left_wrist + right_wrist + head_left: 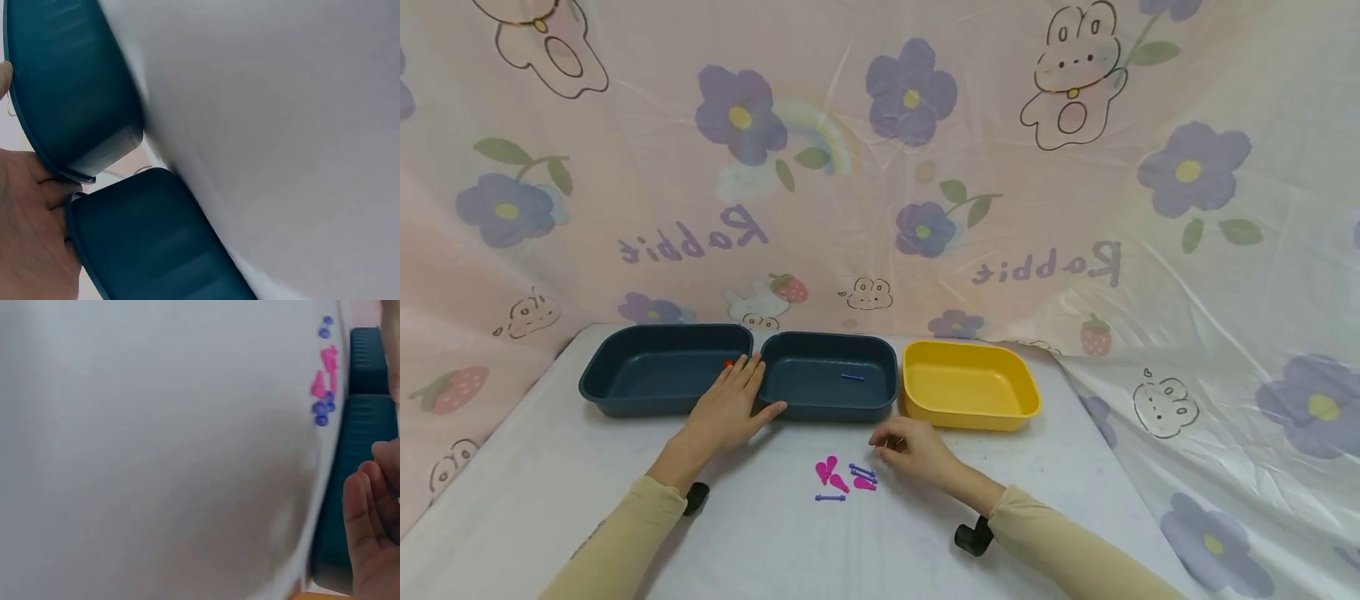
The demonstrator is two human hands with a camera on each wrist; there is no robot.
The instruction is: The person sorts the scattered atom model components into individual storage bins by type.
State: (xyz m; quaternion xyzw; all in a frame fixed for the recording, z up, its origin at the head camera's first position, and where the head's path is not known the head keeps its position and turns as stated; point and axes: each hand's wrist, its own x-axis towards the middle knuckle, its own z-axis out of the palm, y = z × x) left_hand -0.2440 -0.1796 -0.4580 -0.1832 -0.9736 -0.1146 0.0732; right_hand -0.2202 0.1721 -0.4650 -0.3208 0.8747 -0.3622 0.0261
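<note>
My left hand (730,408) lies with straight fingers across the neighbouring rims of the left dark teal bin (640,408) and the middle dark teal bin (827,412). In the left wrist view, its fingers reach over the gap between the two bins, and the thumb touches one rim. My right hand (917,450) hovers in front of the middle bin, its fingers loosely bent and nothing visible between them. Just left of it lie several pink drop-shaped pieces (839,483) and short purple rods (831,498) with knobbed ends.
A small blue rod (852,377) lies inside the middle bin. Something small and red (728,364) shows in the left bin beside my fingertips. At the right end of the row stands a yellow bin (970,417). A printed rabbit-and-flower cloth (835,208) hangs behind the white table (760,550).
</note>
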